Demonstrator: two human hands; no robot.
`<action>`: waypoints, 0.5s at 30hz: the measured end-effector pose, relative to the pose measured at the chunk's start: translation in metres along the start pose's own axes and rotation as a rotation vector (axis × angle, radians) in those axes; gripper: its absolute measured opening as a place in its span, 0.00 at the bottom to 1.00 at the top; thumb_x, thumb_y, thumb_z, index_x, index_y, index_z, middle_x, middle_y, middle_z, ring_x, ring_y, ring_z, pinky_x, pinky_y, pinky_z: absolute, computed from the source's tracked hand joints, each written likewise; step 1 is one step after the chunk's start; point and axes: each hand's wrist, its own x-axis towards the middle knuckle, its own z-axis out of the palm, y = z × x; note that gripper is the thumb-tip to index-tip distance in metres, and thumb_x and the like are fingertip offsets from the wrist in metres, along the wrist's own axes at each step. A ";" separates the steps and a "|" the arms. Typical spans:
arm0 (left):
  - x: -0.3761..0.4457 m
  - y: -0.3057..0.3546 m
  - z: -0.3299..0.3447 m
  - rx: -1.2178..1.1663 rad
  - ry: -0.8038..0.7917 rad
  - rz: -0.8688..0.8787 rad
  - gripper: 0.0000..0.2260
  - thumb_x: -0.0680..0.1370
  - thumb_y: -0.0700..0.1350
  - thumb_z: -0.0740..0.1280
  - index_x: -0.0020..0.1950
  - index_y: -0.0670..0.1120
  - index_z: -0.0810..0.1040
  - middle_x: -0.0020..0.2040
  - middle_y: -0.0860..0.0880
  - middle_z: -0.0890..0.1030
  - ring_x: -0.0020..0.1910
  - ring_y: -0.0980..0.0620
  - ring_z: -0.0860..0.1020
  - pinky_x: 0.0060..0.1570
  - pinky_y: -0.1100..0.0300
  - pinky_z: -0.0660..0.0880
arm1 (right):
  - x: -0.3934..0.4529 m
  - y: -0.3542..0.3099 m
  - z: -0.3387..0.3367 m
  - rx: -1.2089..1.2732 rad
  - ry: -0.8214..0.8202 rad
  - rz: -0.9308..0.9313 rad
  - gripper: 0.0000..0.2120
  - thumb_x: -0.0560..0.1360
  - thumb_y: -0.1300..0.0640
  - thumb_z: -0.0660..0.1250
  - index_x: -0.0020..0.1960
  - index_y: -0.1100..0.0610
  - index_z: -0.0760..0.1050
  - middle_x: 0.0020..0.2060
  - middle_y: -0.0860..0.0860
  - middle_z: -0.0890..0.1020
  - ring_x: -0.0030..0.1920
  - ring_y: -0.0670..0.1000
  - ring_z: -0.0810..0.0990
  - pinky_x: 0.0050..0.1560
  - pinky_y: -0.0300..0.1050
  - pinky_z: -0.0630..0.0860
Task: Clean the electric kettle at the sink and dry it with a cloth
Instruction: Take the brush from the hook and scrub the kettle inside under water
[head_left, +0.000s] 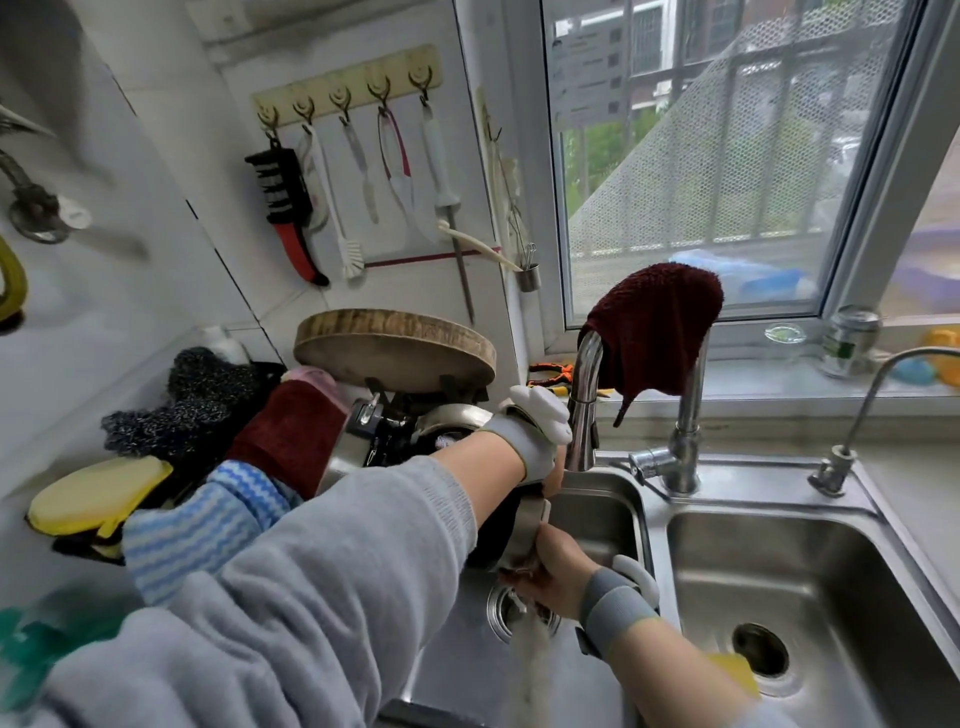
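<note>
Head view: both hands are tipping the kettle (524, 530) over the sink (613, 512); left hand (535, 431) fingers curled around it, right hand (558, 571) fingers gripping its rim, water pouring out.

Cloth (657, 332) draped on faucet (688, 415) behind sink (769, 496).
</note>
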 end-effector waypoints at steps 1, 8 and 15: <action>0.000 0.000 0.000 0.036 0.030 0.002 0.13 0.81 0.46 0.60 0.63 0.43 0.75 0.49 0.48 0.71 0.54 0.49 0.73 0.53 0.58 0.66 | 0.001 0.000 0.000 -0.012 0.001 0.002 0.12 0.79 0.60 0.53 0.46 0.58 0.75 0.38 0.56 0.77 0.33 0.53 0.75 0.24 0.39 0.75; 0.005 0.010 -0.003 0.045 -0.006 -0.010 0.10 0.81 0.44 0.58 0.40 0.45 0.69 0.34 0.50 0.62 0.52 0.49 0.71 0.47 0.62 0.67 | 0.008 0.001 -0.003 0.007 -0.029 0.051 0.13 0.79 0.58 0.54 0.55 0.60 0.75 0.45 0.59 0.79 0.37 0.55 0.77 0.26 0.42 0.77; -0.003 0.008 -0.005 -0.030 0.010 0.038 0.07 0.80 0.42 0.61 0.57 0.45 0.74 0.49 0.47 0.71 0.48 0.51 0.67 0.50 0.57 0.66 | 0.009 0.003 -0.002 -0.008 -0.080 0.045 0.14 0.79 0.58 0.54 0.56 0.60 0.76 0.45 0.58 0.80 0.36 0.54 0.78 0.27 0.41 0.78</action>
